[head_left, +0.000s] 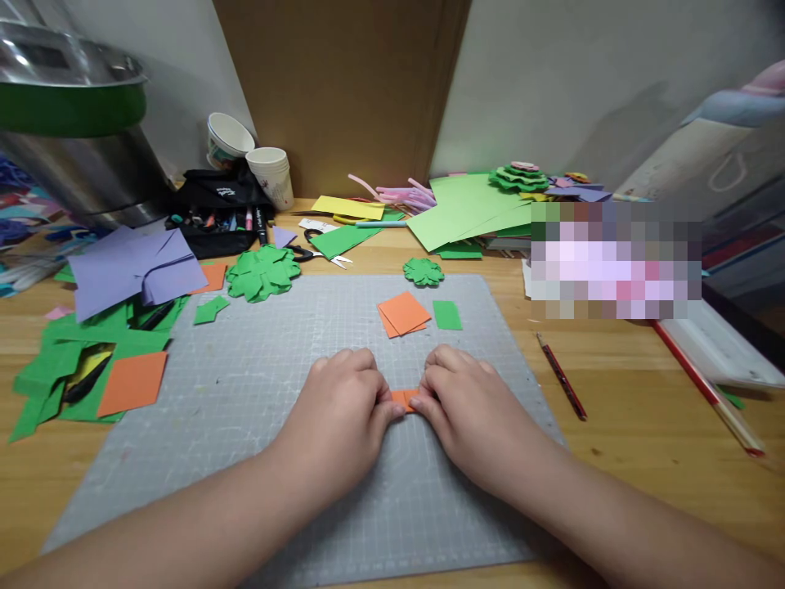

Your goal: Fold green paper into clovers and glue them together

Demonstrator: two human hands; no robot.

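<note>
My left hand [343, 401] and my right hand [466, 401] rest side by side on the grey cutting mat [245, 393]. Both have their fingers curled and pinch a small folded piece of orange paper [405, 399] between them; only a sliver of it shows. Beyond the hands lie a small stack of orange paper squares [403, 314] and a green paper rectangle [447, 315].
Green folded paper flowers [262, 272] [423, 272] sit at the mat's far edge. Purple, green and orange paper scraps [116, 327] pile up left. Scissors [319, 252], a black pencil case [221, 214], paper cups [270, 173], a red pencil [562, 376] and a ruler [711, 393] lie around.
</note>
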